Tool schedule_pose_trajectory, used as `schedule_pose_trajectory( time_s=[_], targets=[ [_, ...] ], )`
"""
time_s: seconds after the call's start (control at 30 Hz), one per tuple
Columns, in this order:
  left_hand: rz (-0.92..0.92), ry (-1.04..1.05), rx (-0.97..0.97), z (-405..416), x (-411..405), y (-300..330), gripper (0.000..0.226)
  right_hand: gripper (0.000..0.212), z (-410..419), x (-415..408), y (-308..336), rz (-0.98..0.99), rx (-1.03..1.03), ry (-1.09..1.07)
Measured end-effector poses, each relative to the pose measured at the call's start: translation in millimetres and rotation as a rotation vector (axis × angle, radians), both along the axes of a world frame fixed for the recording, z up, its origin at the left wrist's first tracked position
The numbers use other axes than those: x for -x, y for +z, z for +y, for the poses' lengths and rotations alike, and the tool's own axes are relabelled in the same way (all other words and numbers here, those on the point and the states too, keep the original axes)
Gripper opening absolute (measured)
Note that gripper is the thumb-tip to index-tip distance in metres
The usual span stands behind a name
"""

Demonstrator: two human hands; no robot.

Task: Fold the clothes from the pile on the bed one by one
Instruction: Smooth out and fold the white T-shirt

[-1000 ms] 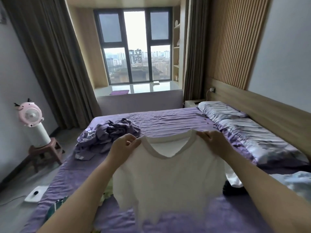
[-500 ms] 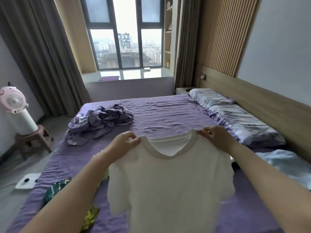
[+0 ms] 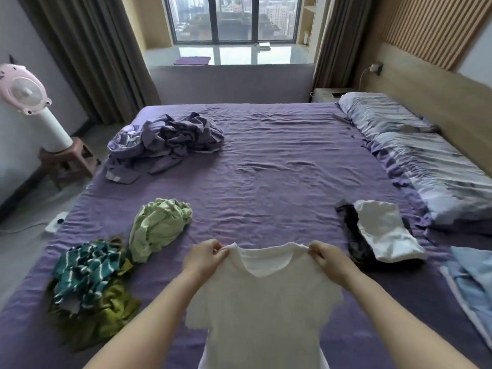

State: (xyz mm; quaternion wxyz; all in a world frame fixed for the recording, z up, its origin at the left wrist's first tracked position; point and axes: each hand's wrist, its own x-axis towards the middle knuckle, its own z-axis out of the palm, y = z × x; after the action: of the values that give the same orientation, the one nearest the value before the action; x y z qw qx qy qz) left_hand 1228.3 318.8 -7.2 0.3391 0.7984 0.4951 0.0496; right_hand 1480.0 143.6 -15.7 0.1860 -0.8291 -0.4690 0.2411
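My left hand (image 3: 203, 258) and right hand (image 3: 328, 259) pinch the white T-shirt (image 3: 263, 310) by its shoulders; a loose grip could drop it crumpled onto the bed (image 3: 266, 169).

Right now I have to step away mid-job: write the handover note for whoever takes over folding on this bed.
Left hand and right hand each pinch a shoulder of the white T-shirt, held up over the near edge of the purple bed, unfolded.
Unfolded clothes lie to the left: light green garment, teal striped garment, olive garment.
To the right, a folded white garment lies on a dark one, apparently finished.
Next: lay the T-shirt flat, fold it, then fold the left pile.
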Motion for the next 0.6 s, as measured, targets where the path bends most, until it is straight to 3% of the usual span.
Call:
schedule_pose_trajectory(
  time_s=[0.17, 0.3, 0.6],
  targets=[
    [0.127, 0.090, 0.077, 28, -32, -60, 0.018, 0.014, 37, -31, -63, 0.013, 0.112, -0.031],
    [0.170, 0.193, 0.110, 50, -51, -90, 0.015, 0.020, 69, -49, -95, -0.036, 0.142, -0.054],
    [0.131, 0.247, -0.073, 109, -90, -145, 0.021, 0.022, 131, -73, -150, -0.101, 0.068, -0.056]
  ],
)
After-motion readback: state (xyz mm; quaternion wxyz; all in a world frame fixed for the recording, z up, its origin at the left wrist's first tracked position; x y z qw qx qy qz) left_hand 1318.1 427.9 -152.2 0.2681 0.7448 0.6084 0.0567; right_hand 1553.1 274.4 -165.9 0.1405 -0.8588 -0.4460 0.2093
